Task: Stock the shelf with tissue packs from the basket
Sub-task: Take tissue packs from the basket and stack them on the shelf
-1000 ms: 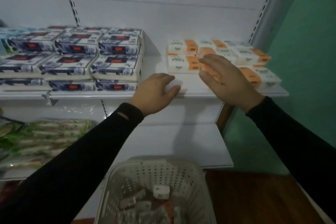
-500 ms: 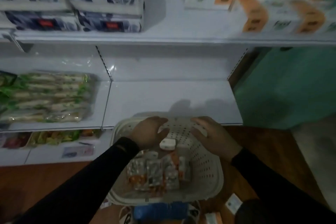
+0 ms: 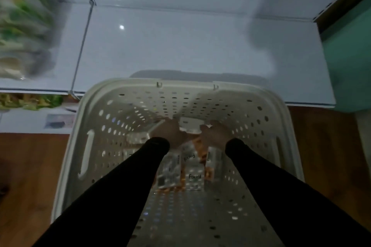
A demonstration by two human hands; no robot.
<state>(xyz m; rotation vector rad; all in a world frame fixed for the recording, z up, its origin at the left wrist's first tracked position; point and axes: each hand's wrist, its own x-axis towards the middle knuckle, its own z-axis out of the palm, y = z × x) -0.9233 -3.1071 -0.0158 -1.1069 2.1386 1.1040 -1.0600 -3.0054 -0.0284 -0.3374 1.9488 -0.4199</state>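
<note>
The white perforated basket (image 3: pixel 84 146) stands on the wooden floor below me, and both my arms reach deep into it. Several tissue packs (image 3: pixel 192 168), white and orange in clear wrap, lie on its bottom. My left hand (image 3: pixel 168 131) and my right hand (image 3: pixel 215 133) are down at the far end of the pile, on either side of a small white pack (image 3: pixel 189 125). I see only the backs of both hands. Their fingers point down among the packs and are hidden, so any grip is unclear.
A white lower shelf (image 3: pixel 180 46) runs just beyond the basket's far rim. Green-and-white wrapped goods (image 3: pixel 22 26) lie blurred on the shelf section to the left. A green wall (image 3: pixel 349 56) closes the right side. Wooden floor (image 3: pixel 325 146) surrounds the basket.
My view has dropped from the upper shelf to the basket. Both hands left the shelf, passed over the basket's rim and now reach down among the packs.
</note>
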